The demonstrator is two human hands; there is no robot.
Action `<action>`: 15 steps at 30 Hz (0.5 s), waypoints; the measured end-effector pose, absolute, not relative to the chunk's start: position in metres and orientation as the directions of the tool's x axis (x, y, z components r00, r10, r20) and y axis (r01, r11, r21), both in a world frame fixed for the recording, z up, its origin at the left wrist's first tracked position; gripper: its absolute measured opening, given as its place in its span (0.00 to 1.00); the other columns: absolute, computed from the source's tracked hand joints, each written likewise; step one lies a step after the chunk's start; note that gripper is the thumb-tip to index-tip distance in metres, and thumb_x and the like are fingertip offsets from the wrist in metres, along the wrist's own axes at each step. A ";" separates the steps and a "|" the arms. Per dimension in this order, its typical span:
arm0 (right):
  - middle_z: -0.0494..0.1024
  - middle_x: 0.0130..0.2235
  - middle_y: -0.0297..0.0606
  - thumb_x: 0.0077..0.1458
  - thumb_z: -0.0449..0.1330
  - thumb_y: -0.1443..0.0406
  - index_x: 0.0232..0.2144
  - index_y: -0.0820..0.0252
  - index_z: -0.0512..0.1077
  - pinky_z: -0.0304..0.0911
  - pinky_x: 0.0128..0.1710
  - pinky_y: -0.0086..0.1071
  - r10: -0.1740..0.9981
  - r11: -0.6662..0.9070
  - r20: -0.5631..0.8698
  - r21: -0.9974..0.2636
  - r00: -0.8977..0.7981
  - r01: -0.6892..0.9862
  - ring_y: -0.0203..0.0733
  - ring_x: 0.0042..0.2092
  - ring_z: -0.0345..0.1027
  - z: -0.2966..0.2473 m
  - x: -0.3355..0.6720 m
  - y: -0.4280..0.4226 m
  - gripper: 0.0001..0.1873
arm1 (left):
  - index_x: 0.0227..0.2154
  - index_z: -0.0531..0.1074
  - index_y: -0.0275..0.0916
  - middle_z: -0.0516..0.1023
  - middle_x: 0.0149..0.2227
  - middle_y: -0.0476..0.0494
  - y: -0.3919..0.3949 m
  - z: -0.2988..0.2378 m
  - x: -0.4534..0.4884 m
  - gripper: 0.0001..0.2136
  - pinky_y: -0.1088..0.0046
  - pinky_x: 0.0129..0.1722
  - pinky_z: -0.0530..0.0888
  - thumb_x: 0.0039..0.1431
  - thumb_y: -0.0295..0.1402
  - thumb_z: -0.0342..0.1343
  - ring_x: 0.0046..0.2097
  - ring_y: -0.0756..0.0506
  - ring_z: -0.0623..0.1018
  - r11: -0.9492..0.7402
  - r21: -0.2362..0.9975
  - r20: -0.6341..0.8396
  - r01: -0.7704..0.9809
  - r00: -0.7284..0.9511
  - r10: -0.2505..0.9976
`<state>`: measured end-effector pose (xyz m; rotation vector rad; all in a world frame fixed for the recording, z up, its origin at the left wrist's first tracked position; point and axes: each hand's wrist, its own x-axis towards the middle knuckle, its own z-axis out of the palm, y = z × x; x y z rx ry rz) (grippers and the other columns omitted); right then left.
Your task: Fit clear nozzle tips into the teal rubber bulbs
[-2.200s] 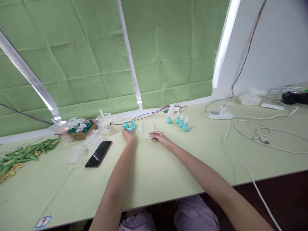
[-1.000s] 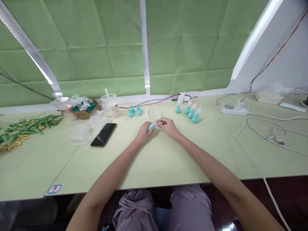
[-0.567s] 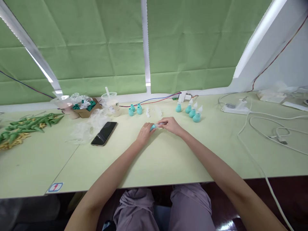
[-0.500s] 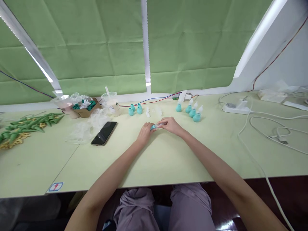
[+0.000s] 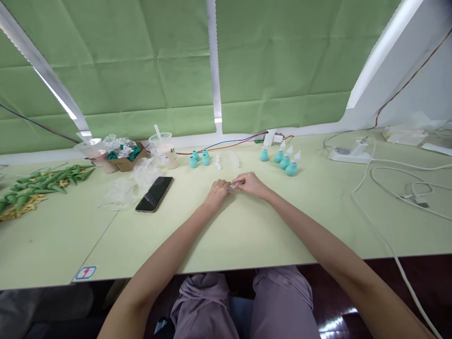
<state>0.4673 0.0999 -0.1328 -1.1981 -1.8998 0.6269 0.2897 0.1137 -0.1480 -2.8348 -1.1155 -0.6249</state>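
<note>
My left hand [image 5: 218,192] is closed around a small turquoise rubber bulb [image 5: 230,188], of which only a sliver shows between the hands. With thumb and fingers, my right hand [image 5: 250,184] pinches a clear plastic nozzle [image 5: 238,183] against the bulb's end; the fingers partly cover it. Beyond my hands stand several open-necked turquoise bulbs [image 5: 205,159], beside small white parts [image 5: 218,163] and some clear nozzles [image 5: 233,160]. To the right, several turquoise bulbs [image 5: 291,169] stand upright with clear pointed nozzles on top.
A black phone [image 5: 154,194] lies left of my hands, near crumpled clear plastic bags [image 5: 122,192]. Behind are drink cups [image 5: 169,155] and a cardboard box [image 5: 129,163]. Green leafy decorations [image 5: 52,181] lie far left. A power strip [image 5: 349,155] and white cables [image 5: 399,172] spread right.
My left hand has turned further over the bulb and moved slightly right, hiding most of its turquoise body. The right hand stays pinched at the nozzle. The view has shifted slightly.
</note>
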 end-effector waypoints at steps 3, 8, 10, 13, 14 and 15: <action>0.78 0.32 0.36 0.45 0.62 0.66 0.30 0.58 0.79 0.63 0.36 0.30 0.908 0.418 0.350 -0.735 -0.229 0.534 0.39 0.33 0.70 -0.130 0.467 0.099 0.07 | 0.49 0.64 0.35 0.71 0.39 0.38 0.114 -0.152 0.292 0.16 0.63 0.44 0.67 0.58 0.31 0.49 0.43 0.42 0.69 -0.752 0.139 0.409 0.644 0.655 0.636; 0.78 0.29 0.35 0.44 0.62 0.66 0.28 0.59 0.79 0.61 0.35 0.31 0.914 0.405 0.316 -0.679 -0.253 0.612 0.39 0.31 0.68 -0.120 0.467 0.095 0.07 | 0.59 0.50 0.34 0.71 0.36 0.38 0.108 -0.152 0.295 0.24 0.62 0.45 0.66 0.59 0.28 0.45 0.42 0.42 0.70 -0.744 0.154 0.426 0.651 0.635 0.644; 0.76 0.24 0.34 0.44 0.61 0.66 0.27 0.60 0.79 0.60 0.32 0.30 0.924 0.383 0.290 -0.696 -0.249 0.608 0.37 0.28 0.66 -0.117 0.467 0.093 0.07 | 0.60 0.47 0.33 0.71 0.34 0.39 0.103 -0.148 0.296 0.25 0.63 0.45 0.66 0.59 0.26 0.42 0.41 0.43 0.69 -0.745 0.137 0.412 0.653 0.646 0.643; 0.73 0.19 0.32 0.43 0.61 0.66 0.25 0.62 0.78 0.59 0.27 0.28 0.943 0.327 0.230 -0.770 -0.240 0.547 0.34 0.24 0.63 -0.116 0.467 0.091 0.07 | 0.61 0.44 0.36 0.71 0.36 0.40 0.095 -0.142 0.296 0.26 0.64 0.46 0.65 0.60 0.25 0.40 0.41 0.44 0.69 -0.765 0.133 0.393 0.630 0.675 0.625; 0.73 0.19 0.32 0.43 0.60 0.67 0.25 0.62 0.78 0.59 0.27 0.27 0.948 0.307 0.210 -0.799 -0.237 0.517 0.34 0.23 0.63 -0.117 0.467 0.091 0.06 | 0.61 0.44 0.36 0.71 0.36 0.39 0.094 -0.140 0.296 0.26 0.65 0.46 0.65 0.60 0.25 0.39 0.41 0.44 0.69 -0.772 0.140 0.389 0.620 0.682 0.619; 0.73 0.20 0.32 0.42 0.61 0.67 0.25 0.62 0.78 0.59 0.27 0.27 0.953 0.287 0.194 -0.826 -0.234 0.485 0.33 0.23 0.63 -0.118 0.467 0.092 0.06 | 0.61 0.44 0.37 0.71 0.37 0.39 0.093 -0.139 0.296 0.26 0.65 0.47 0.65 0.60 0.25 0.39 0.41 0.45 0.69 -0.776 0.150 0.387 0.612 0.686 0.616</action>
